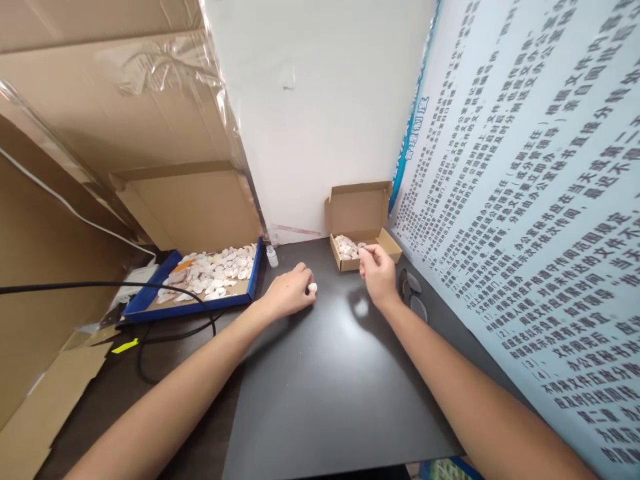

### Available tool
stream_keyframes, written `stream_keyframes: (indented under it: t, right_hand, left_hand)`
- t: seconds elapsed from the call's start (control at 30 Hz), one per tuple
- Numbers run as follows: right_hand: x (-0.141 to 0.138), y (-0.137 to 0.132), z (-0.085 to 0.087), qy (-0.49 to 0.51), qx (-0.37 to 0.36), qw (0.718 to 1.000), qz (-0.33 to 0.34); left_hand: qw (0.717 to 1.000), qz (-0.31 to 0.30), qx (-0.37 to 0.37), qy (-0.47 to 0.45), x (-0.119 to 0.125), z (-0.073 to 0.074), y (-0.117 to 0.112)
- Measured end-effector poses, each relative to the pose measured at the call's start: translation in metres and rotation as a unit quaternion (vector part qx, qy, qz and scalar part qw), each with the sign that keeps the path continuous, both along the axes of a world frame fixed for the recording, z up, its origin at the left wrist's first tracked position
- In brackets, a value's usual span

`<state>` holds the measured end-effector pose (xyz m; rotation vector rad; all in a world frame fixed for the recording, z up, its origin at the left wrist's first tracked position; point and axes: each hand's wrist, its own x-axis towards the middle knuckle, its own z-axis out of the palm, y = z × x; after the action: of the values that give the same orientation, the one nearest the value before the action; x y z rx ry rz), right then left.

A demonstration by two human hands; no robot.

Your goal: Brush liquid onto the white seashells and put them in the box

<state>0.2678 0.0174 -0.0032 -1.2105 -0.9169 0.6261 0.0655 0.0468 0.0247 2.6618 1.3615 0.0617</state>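
Note:
My left hand (289, 293) rests on the dark table, its fingers curled round a small whitish shell (313, 288) that shows at the fingertips. My right hand (379, 272) is raised at the front of a small open cardboard box (349, 265). Its thumb and forefinger pinch a thin piece that looks like a shell (363, 249), mostly covered by the fingers. Inside the small box, a heap of pale shells (345, 246) fills the left part. On the left, a larger blue-edged box (200, 308) holds many white and purplish shells (215, 270).
A small clear vial (272, 257) stands beside the blue-edged box. Dark glasses (414, 293) lie right of my right hand. A black cable (170, 339) loops across the left side near a yellow strip (125, 346). Cardboard and a printed poster (525, 200) flank the table.

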Motion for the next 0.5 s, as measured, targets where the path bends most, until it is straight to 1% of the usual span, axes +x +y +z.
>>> stream_keyframes:
  t: [0.1, 0.17, 0.23, 0.3, 0.37, 0.5]
  right_hand:
    - [0.014, 0.003, 0.008, 0.059, 0.030, 0.997, -0.045]
    - [0.020, 0.005, 0.011, 0.089, 0.040, 0.993, -0.061]
    - [0.022, 0.006, 0.012, 0.110, 0.042, 0.991, -0.063]
    - [0.021, 0.005, 0.011, 0.123, 0.042, 0.990, -0.055]
    - [0.017, 0.004, 0.010, 0.132, 0.041, 0.989, -0.046]
    - [0.009, 0.003, 0.007, 0.138, 0.032, 0.990, -0.028]
  left_hand:
    - [0.999, 0.007, 0.021, -0.037, 0.026, 0.011, 0.012]
    - [0.998, 0.010, 0.027, -0.064, 0.051, 0.017, 0.027]
    - [0.996, 0.013, 0.018, -0.084, 0.076, 0.020, 0.045]
    - [0.995, 0.017, -0.004, -0.093, 0.095, 0.018, 0.061]
    - [0.995, 0.027, -0.023, -0.097, 0.107, 0.012, 0.073]
    - [0.993, 0.051, -0.039, -0.101, 0.112, 0.003, 0.082]
